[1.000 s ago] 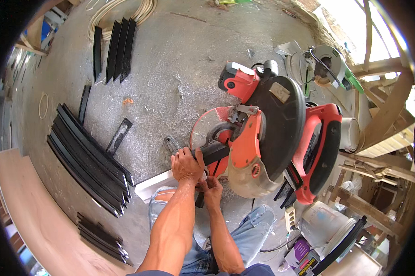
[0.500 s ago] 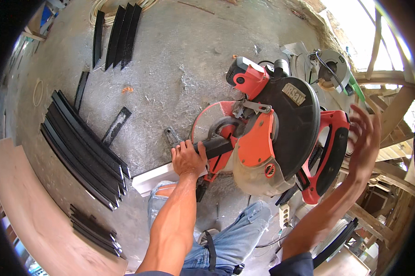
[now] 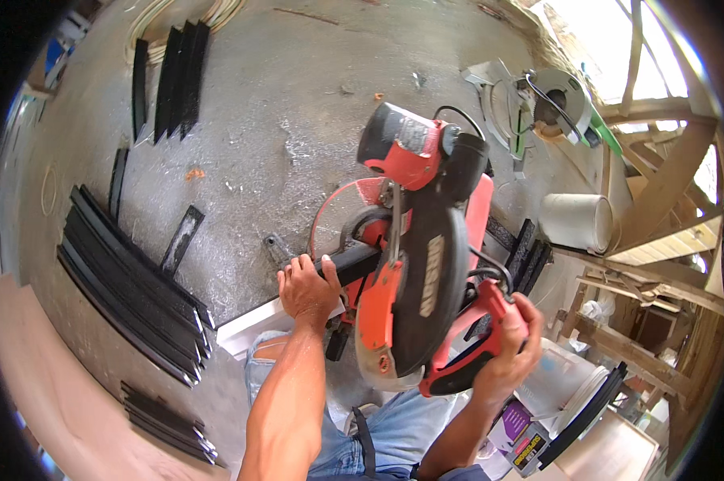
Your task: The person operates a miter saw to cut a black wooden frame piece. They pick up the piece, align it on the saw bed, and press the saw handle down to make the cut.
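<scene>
A red and black mitre saw (image 3: 438, 264) stands on the floor in front of my knees, its head raised and leaning toward me. My right hand (image 3: 506, 349) is closed around the saw's red and black handle. Over at the saw's left side, my left hand (image 3: 310, 289) grips a black and white profile strip (image 3: 253, 325) lying along the fence, thumb on the black part. The strip's white side faces me, and its left end sticks out past my hand. Where its right end meets the blade is hidden behind the saw head.
Several black strips (image 3: 129, 280) lie in a row at the left, with more (image 3: 177, 80) at the far left. A wooden board (image 3: 37, 385) runs along the left edge. At the right are a white bucket (image 3: 576, 222), a second saw with a green handle (image 3: 562, 108) and wooden framing (image 3: 659, 369).
My right hand has come from open beside the handle to gripping it. The saw head has swung up toward me. My left hand keeps its hold; the whole view has shifted.
</scene>
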A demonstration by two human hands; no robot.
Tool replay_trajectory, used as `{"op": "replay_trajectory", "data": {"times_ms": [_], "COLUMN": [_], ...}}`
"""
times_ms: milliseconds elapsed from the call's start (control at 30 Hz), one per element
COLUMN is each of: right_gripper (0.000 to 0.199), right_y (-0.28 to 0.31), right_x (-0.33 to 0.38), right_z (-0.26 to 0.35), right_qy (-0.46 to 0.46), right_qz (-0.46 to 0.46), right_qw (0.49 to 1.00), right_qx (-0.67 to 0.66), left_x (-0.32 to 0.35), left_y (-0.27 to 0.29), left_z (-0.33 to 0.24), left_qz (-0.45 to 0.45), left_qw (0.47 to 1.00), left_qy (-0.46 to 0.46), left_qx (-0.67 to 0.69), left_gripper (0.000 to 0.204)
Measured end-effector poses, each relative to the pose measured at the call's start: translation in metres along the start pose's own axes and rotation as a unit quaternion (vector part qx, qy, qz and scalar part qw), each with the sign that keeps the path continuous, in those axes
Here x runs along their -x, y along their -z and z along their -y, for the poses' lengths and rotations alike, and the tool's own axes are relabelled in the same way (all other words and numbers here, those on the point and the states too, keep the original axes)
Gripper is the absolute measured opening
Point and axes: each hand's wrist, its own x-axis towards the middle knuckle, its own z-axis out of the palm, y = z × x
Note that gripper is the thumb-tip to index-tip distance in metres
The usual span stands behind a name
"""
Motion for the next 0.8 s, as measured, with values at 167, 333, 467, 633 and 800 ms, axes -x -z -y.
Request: {"op": "replay_trajectory", "data": {"times_ms": [167, 333, 467, 633, 800], "right_gripper": [0.055, 0.066, 0.075, 0.080, 0.082], "right_y": [-0.011, -0.019, -0.022, -0.021, -0.014], "right_x": [0.047, 0.061, 0.069, 0.079, 0.083], "right_z": [-0.018, -0.036, -0.037, -0.058, -0.056], "right_qy": [-0.140, -0.125, -0.147, -0.145, -0.170], "right_qz": [0.019, 0.001, -0.017, -0.033, -0.002], "right_qw": [0.978, 0.976, 0.968, 0.970, 0.966], "right_qx": [-0.156, -0.175, -0.200, -0.192, -0.196], "left_x": [-0.001, -0.001, 0.002, 0.001, 0.000], "left_y": [0.002, 0.000, -0.003, -0.006, -0.004], "left_z": [0.000, -0.001, 0.002, 0.001, 0.001], "left_qz": [-0.001, 0.000, 0.009, -0.001, 0.000], "left_qw": [1.000, 1.000, 1.000, 0.999, 0.999], "left_qy": [0.002, -0.001, 0.004, 0.006, 0.006], "left_qx": [-0.003, -0.010, -0.023, -0.038, -0.046], "left_gripper": [0.039, 0.040, 0.042, 0.037, 0.038]}}
